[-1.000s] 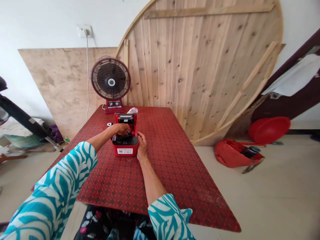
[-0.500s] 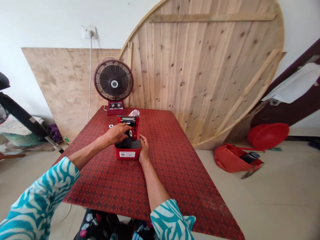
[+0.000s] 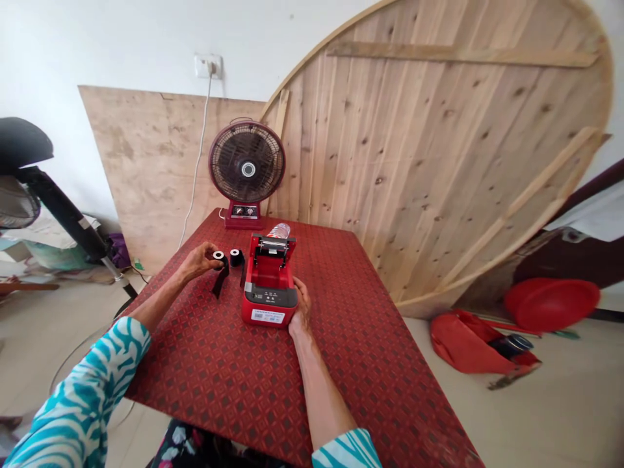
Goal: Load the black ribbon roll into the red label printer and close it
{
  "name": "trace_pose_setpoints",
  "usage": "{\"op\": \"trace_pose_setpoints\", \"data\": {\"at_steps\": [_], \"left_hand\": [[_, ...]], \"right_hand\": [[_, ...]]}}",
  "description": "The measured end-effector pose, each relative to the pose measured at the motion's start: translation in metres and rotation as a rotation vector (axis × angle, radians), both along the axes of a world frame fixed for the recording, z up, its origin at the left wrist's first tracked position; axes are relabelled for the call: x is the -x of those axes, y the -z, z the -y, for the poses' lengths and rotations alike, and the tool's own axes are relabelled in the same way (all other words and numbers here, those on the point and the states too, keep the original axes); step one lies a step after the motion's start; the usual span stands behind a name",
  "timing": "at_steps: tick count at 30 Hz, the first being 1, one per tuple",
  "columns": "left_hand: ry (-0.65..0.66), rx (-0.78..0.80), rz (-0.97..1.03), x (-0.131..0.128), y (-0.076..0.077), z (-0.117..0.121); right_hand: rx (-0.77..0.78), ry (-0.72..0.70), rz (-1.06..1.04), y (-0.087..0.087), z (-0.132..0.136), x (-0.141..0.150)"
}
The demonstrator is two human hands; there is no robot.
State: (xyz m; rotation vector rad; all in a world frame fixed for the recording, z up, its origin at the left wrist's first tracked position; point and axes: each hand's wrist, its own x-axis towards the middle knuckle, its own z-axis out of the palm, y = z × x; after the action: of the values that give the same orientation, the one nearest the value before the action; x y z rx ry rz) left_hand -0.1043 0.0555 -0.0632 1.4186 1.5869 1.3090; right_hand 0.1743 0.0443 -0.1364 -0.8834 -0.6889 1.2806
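Note:
A small red printer [image 3: 270,315] sits on the patterned red table [image 3: 336,338], its lid raised and its red compartment bare inside. My right hand [image 3: 301,307] grips the printer's right side, with the fingers partly hidden behind it. To the left of the printer, my left hand [image 3: 199,261] pinches a black paper roll [image 3: 223,262] with a white core, and its loose strip hangs down. A second black roll [image 3: 236,260] with a white core stands between that hand and the printer, a strip trailing from it. Behind the raised lid lies a clear plastic bottle [image 3: 279,231], partly covered.
A dark red fan [image 3: 247,170] stands at the table's far left corner. A large round wooden panel [image 3: 414,162] leans on the wall behind. On the floor at right are a red bag [image 3: 458,344] and a red basin [image 3: 550,304]. A black stand fan [image 3: 63,201] is at left.
My left hand has lifted a black roll out of the printer and moved left with it, beside the other roll. My right hand stays on the printer. The view has shifted.

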Motion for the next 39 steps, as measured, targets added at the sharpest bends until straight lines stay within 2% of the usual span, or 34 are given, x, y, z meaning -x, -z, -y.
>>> {"op": "trace_pose_setpoints", "data": {"at_steps": [3, 6, 10, 15, 19, 23, 26, 29, 34, 39], "left_hand": [[-0.011, 0.0, -0.038, 0.004, 0.015, -0.007], [0.006, 0.006, -0.059, 0.006, 0.019, -0.007], [-0.001, -0.008, -0.059, 0.002, 0.01, -0.009], [0.006, 0.08, -0.368, -0.015, -0.002, -0.027], [0.039, 0.181, -0.487, -0.029, -0.003, -0.04], [0.035, 0.216, -0.577, -0.033, -0.006, -0.041], [0.016, 0.193, -0.605, -0.03, -0.014, -0.036], [0.05, 0.099, -0.512, -0.023, -0.026, -0.026], [0.235, -0.07, -0.1, -0.022, -0.052, 0.008], [0.474, -0.082, -0.01, -0.036, -0.071, 0.042]], "right_hand": [[0.005, 0.0, 0.009, -0.003, 0.003, 0.0], [0.008, -0.001, 0.016, -0.003, 0.003, -0.001], [0.016, -0.007, 0.025, 0.001, 0.0, -0.002], [0.008, -0.011, 0.04, 0.004, -0.001, -0.003], [-0.027, -0.008, 0.046, 0.001, 0.001, -0.002], [-0.03, -0.036, 0.037, 0.001, 0.002, -0.001], [-0.04, -0.032, 0.033, 0.003, 0.0, -0.001], [-0.047, -0.042, 0.024, 0.004, -0.001, -0.001], [-0.044, -0.037, 0.035, 0.002, -0.002, 0.001], [-0.05, -0.015, 0.06, 0.0, -0.003, 0.004]]}}
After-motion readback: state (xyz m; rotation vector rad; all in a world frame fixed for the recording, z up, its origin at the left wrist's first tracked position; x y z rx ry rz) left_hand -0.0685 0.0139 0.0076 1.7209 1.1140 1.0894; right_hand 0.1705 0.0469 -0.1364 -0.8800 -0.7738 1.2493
